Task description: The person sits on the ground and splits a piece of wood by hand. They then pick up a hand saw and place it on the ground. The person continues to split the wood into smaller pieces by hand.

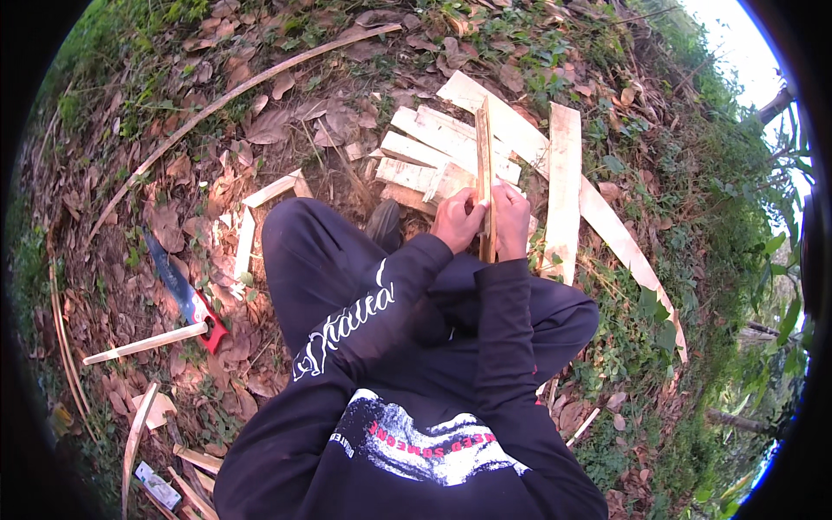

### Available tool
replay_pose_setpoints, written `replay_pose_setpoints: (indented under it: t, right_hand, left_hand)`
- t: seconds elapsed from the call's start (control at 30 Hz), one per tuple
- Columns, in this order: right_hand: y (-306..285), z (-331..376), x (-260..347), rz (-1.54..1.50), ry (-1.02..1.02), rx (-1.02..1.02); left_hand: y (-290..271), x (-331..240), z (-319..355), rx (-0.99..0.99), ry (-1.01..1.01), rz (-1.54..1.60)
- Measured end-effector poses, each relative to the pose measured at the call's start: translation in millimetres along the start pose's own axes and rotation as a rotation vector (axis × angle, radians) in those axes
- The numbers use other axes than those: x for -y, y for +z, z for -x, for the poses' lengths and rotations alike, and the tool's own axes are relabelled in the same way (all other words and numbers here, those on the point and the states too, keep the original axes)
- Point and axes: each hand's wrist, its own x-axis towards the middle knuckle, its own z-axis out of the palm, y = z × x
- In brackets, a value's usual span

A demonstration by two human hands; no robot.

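Note:
A narrow strip of wood (484, 147) stands on edge in front of me, its long side running away from my lap. It may be two thin pieces pressed together; I cannot tell. My left hand (458, 222) pinches its near part from the left, thumb and fingertips against the wood. Opposite, my right hand (510, 218) grips the same part from the right with bent fingers. Just beyond the hands lies a pile of short pale boards (425, 152), partly behind the strip.
Right of the pile lie a wide board (563, 186) and a long bent plank (620, 234). At left, a handsaw (178, 282) with a red handle rests by a wooden stick (143, 344). A long curved strip (225, 104) crosses the leaf-strewn ground. Wood scraps (198, 458) lie lower left.

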Motion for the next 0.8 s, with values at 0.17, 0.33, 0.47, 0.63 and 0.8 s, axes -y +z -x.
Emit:
replay_pose_setpoints:
  t: [0.17,0.33,0.47,0.63,0.8]
  right_hand:
    - [-3.9,-3.4,0.4,-0.013,0.034,0.024]
    - [-2.7,-0.3,4.2,0.057,-0.035,0.000]
    - [-0.5,12.0,20.1,0.322,-0.075,-0.007]
    - [-9.9,16.3,28.9,0.456,-0.099,0.044]
    - [-3.4,22.2,29.4,0.531,-0.278,-0.009]
  left_hand:
    - [3.7,4.7,1.9,-0.016,0.022,-0.020]
    - [5.2,2.2,3.8,-0.039,0.064,-0.062]
    - [6.1,0.4,6.0,-0.067,0.098,-0.061]
    - [6.8,-3.4,7.3,-0.020,0.085,-0.034]
    - [6.5,-3.3,6.5,-0.059,0.129,-0.086]
